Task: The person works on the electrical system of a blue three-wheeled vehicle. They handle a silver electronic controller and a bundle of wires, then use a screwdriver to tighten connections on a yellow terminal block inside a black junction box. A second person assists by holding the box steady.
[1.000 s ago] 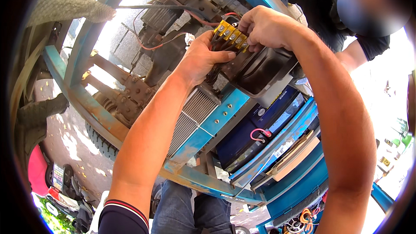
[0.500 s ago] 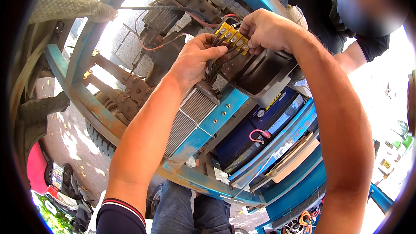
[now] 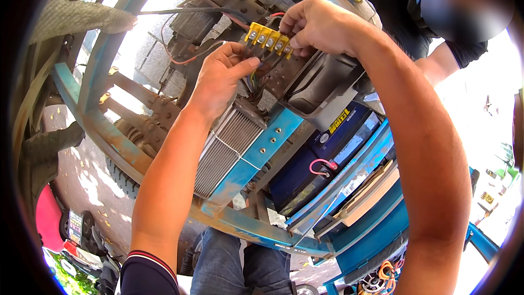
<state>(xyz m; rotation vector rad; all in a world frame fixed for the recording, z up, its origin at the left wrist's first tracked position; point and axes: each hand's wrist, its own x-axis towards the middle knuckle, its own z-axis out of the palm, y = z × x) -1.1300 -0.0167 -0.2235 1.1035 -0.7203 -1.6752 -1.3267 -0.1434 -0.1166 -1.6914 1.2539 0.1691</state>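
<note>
A yellow terminal block point(image 3: 268, 39) with a row of metal screws is held up over the open vehicle frame. My right hand point(image 3: 322, 26) pinches its right end between thumb and fingers. Below the block's left end, my left hand point(image 3: 219, 76) is closed around the dark wires point(image 3: 266, 61), thumb in front; its fingertips are partly hidden. Those wires run from the block down to a finned metal box point(image 3: 232, 145), tied with white cable ties to a blue frame rail point(image 3: 279, 134).
A black plastic tray point(image 3: 319, 84) sits beside the block, with a dark blue battery point(image 3: 305, 169) and its pink lead nearer me. A curved blue frame bar point(image 3: 262, 235) crosses before my legs. Another person point(image 3: 436, 65) is at the upper right. Scooters point(image 3: 82, 240) stand lower left.
Both hands have shifted left and slightly up in the picture with the terminal block, which now shows its screws more face-on. The surrounding frame has shifted slightly left too.
</note>
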